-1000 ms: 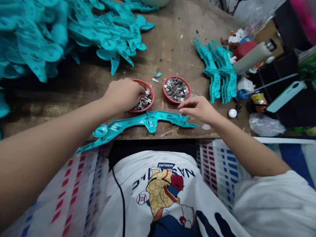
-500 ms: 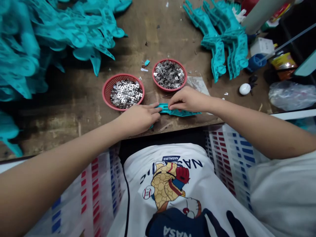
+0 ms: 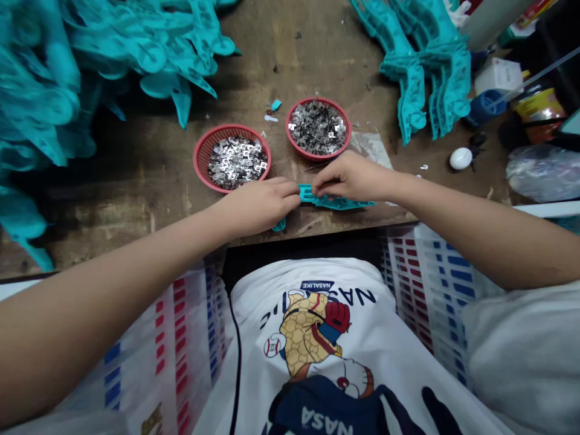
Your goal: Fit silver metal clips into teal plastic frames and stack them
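Note:
A teal plastic part (image 3: 347,203) lies near the front edge of the table, partly covered by both hands. My left hand (image 3: 265,205) is closed on its left end, and a rounded bit of teal plastic shows below the fingers. Over the middle of the part, my right hand (image 3: 347,176) is pinched, with its fingertips down at the surface. Whatever sits between those fingertips is too small or hidden to make out. Just beyond the hands stand two red baskets, the left basket (image 3: 198,158) and the right basket (image 3: 348,130), both holding small metal clips (image 3: 238,158).
A heap of teal plastic parts (image 3: 136,42) covers the table's left side. More teal parts (image 3: 410,84) lie at the back right. Farther right are a blue cup (image 3: 489,107), a white egg-shaped object (image 3: 461,158) and a clear plastic bag (image 3: 532,175). Plastic crates (image 3: 435,266) stand below the table edge.
The fingers of my left hand, stretched along the part before, are now more curled on its end. My right hand stays pinched over the part. The whole view has shifted slightly.

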The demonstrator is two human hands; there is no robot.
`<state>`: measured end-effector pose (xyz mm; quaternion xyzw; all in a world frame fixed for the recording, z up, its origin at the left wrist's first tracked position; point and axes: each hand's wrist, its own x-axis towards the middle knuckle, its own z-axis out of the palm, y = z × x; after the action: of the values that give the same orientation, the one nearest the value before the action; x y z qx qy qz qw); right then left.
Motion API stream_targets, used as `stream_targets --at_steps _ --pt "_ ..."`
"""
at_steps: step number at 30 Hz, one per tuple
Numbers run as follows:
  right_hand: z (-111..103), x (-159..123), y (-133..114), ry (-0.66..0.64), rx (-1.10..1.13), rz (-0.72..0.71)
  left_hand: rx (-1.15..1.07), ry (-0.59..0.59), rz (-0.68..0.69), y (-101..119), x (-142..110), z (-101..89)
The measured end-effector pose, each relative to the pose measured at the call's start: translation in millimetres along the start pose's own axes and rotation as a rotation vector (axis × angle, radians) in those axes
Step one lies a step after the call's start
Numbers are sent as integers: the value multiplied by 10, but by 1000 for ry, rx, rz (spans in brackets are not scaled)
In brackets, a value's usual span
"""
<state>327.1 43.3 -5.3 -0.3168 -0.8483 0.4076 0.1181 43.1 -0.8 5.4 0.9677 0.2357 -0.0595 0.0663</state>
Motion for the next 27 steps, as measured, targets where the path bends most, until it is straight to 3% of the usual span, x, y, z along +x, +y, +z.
stream_targets --at_steps 4,10,13,18,27 --pt "44 -17 -64 69 -64 -181 38 71 84 -17 0 3" --pt "104 -56 -92 265 -119 -59 -15 132 107 1 -9 39" --pt "64 -34 5 212 -197 -129 -59 123 105 -5 -7 69" --pt "47 37 190 15 -351 -313 -107 77 84 -22 -6 79" --pt "82 48 174 -3 -512 -297 -101 20 78 -11 -5 47"
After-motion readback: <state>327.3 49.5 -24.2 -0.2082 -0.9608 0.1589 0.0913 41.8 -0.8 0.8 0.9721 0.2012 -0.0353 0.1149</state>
